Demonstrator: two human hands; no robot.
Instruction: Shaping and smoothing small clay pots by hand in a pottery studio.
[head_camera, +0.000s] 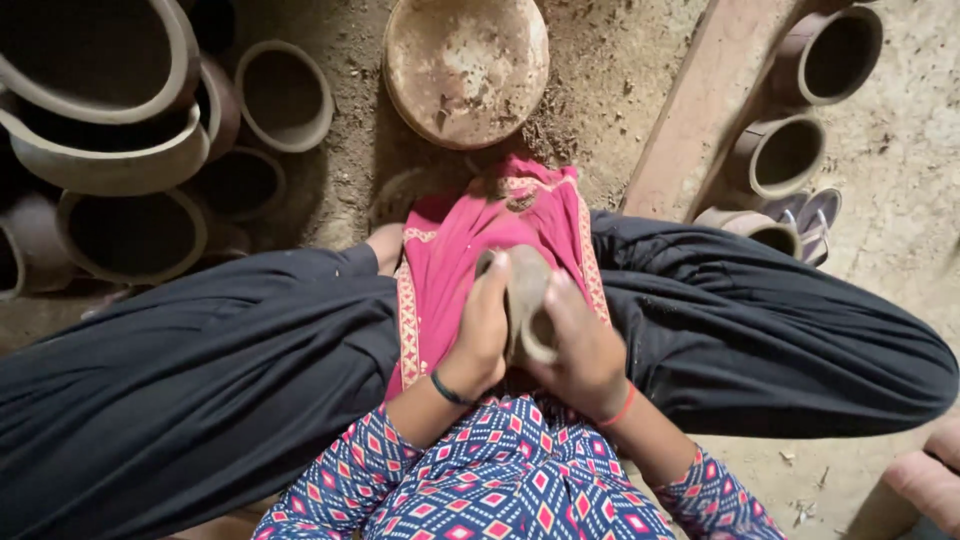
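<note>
A small brown clay pot (528, 300) lies on its side in my lap, over a pink cloth with a gold border (450, 250). My left hand (483, 325) wraps around the pot's left side, with the thumb up over its rounded base. My right hand (583, 345) grips the right side near the pot's open mouth, which faces down toward me. I sit cross-legged in black trousers (200, 370) and a blue patterned top.
Several larger clay pots (130, 235) stand at the upper left. A shallow round clay dish (466, 65) lies on the dirt floor ahead. Three clay pots (780, 155) line a wooden plank (690, 110) at upper right, by a sandal (815, 220). Another person's foot (935, 475) shows at lower right.
</note>
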